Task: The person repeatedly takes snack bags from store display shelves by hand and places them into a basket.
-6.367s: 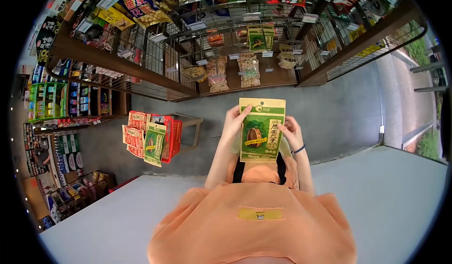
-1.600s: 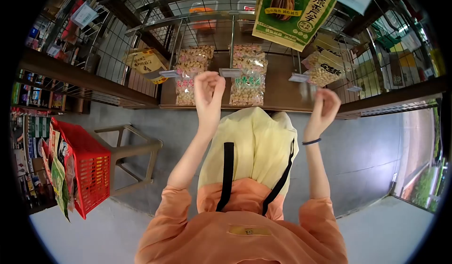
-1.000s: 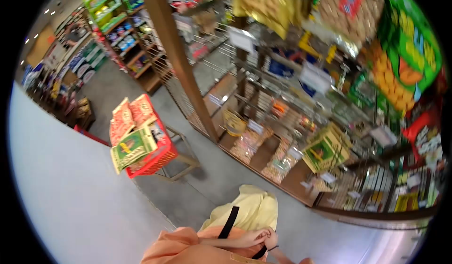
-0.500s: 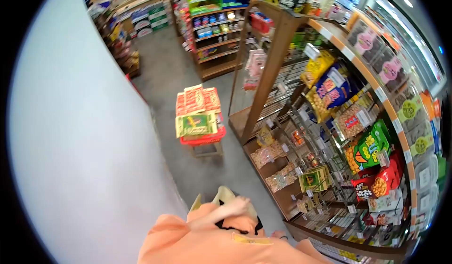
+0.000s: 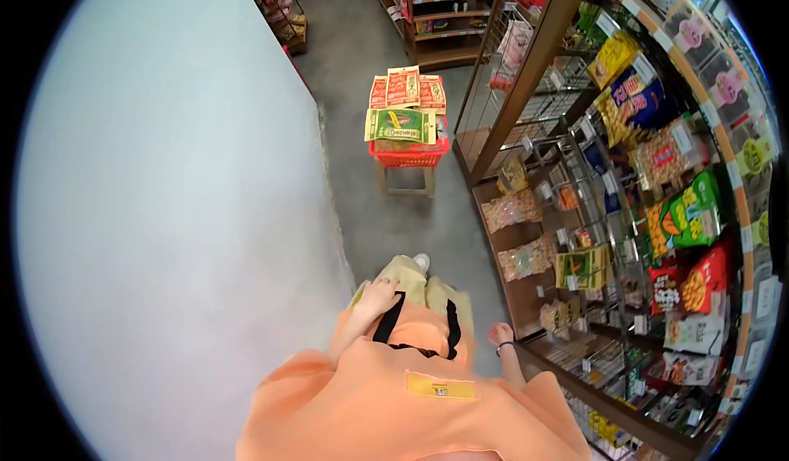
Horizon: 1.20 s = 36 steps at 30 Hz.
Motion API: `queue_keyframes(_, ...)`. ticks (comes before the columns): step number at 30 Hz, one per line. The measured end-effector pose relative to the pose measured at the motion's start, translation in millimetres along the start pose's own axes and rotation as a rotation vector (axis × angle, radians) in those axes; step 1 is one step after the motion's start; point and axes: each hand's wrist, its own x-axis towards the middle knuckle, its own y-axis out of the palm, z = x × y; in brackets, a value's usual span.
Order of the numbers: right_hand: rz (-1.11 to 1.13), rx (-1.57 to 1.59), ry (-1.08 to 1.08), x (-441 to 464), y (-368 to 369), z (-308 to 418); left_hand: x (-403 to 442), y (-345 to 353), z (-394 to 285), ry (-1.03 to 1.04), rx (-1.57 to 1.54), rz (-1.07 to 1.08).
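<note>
My left hand (image 5: 380,294) is at the front of my light trousers (image 5: 400,274), beside a black strap (image 5: 388,320) on my peach top (image 5: 411,420). Its fingers look loosely spread, and I see nothing in them. Down at my other side hangs my right hand (image 5: 500,334), a dark band (image 5: 505,346) round its wrist. Its fingers are small in view and seem relaxed, holding nothing visible. The shelf rack is nearest to this hand, apart from it. Ahead, a red basket (image 5: 408,159) stands on a wooden stool (image 5: 406,190). Red-and-cream packets (image 5: 403,87) and a green packet (image 5: 400,126) lie on top.
A white wall (image 5: 189,214) runs along my left. On my right, the wire shelf rack (image 5: 526,75) carries bagged snacks, including a green bag (image 5: 690,210) and a red bag (image 5: 707,278). Another shelf unit (image 5: 452,50) stands beyond the basket. Grey floor (image 5: 353,50) lies between.
The view has shifted, so the basket sits higher and further right. My left hand has moved from mid-body to the left side of my trousers. My right hand shows more fully.
</note>
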Motion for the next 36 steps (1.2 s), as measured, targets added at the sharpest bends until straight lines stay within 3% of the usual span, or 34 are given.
queue_keyframes(2,-0.139,0.004,0.24,-2,1,-34,-6,-2,1,0.008,-0.081,-0.036)
queue_keyframes(4,-0.192,0.104,0.292,-23,6,-59,-6,5,3,0.035,-0.045,-0.012)
queue_keyframes(6,-0.239,0.132,0.493,-41,9,-90,-5,5,1,0.144,-0.037,-0.027)
queue_keyframes(10,-0.239,0.183,0.63,-63,32,-118,15,-2,-7,0.29,-0.061,-0.013)
queue_keyframes(14,-0.216,0.177,0.65,-69,60,-97,45,-11,-8,0.432,0.002,0.0)
queue_keyframes(18,-0.201,0.153,0.558,-62,96,-52,72,-37,13,0.519,-0.028,0.019)
queue_keyframes(22,-0.188,0.144,0.331,-38,144,7,97,-67,62,0.464,-0.146,0.058)
queue_keyframes(24,-0.302,0.104,0.27,-6,173,25,108,-86,92,0.359,-0.143,0.088)
queue_keyframes(26,-0.235,-0.055,0.141,16,197,46,118,-104,121,0.278,-0.049,0.08)
queue_keyframes(28,-0.385,-0.291,-0.05,36,228,59,127,-115,149,0.216,-0.024,-0.007)
queue_keyframes(32,-0.336,-0.503,-0.31,15,281,129,139,-129,189,0.163,-0.147,-0.138)
queue_keyframes(36,-0.249,-0.475,-0.321,16,295,151,146,-136,203,0.1,-0.276,-0.091)
